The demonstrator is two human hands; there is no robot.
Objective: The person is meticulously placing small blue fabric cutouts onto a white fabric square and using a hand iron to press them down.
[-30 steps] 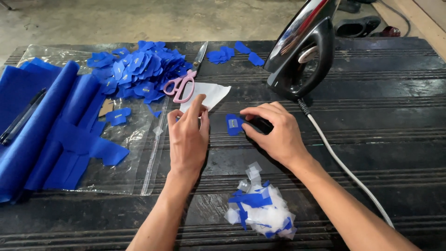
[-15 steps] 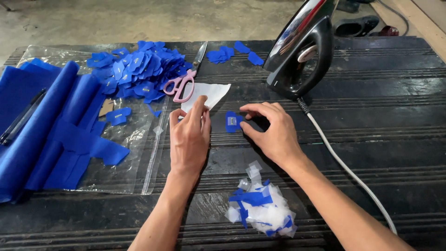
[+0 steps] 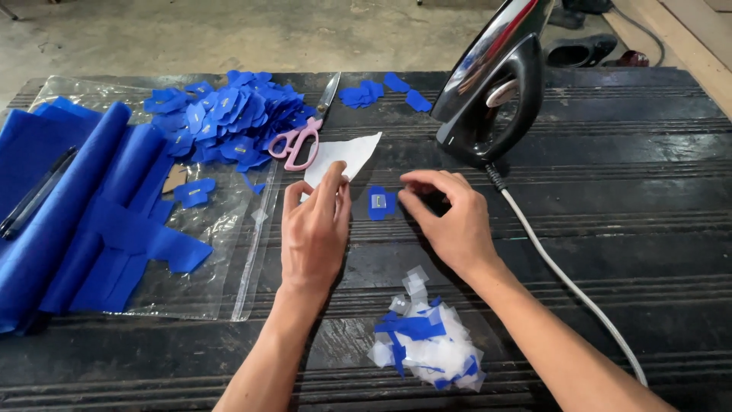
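Blue patch [image 3: 379, 203] between both hands, touching right.

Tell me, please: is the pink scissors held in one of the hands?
No, the pink scissors lie on the table beside the blue pile, apart from both the left hand and the right hand.

A clear plastic bag [image 3: 191, 267] lies flat on the left part of the dark bench [image 3: 610, 229], oblong, glossy and see-through, with blue cloth pieces resting on it. A small blue rectangular label [image 3: 379, 203] with a pale mark at its middle lies on the bench between the two hands. Similar small blue labels form a heap [image 3: 225, 122] at the bag's far end.
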